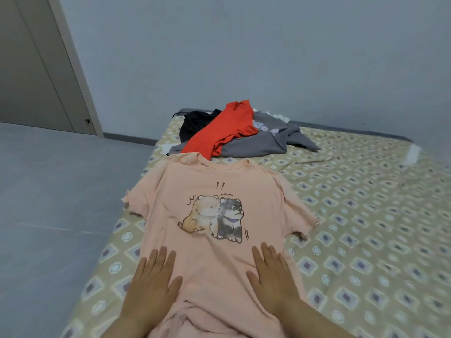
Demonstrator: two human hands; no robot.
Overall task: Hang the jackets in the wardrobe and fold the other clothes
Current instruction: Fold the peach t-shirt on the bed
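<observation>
A peach T-shirt (pixel 210 181) with a print of two cartoon dogs lies spread face up on the bed, collar pointing away from me. My left hand (pixel 152 286) presses flat on its lower left part, fingers straight. My right hand (pixel 273 281) lies flat on its lower right part in the same way. The fabric bunches into folds between my wrists. Beyond the collar sits a pile: a red garment (pixel 224 128) draped over a grey sweatshirt (pixel 263 142), with a black garment (pixel 195 123) at its left.
The bed (pixel 366 203) has a beige sheet with a diamond pattern and runs to the right. Grey floor (pixel 53 191) lies along its left edge. A closed door (pixel 36 69) stands at the far left, and a pale wall rises behind the bed.
</observation>
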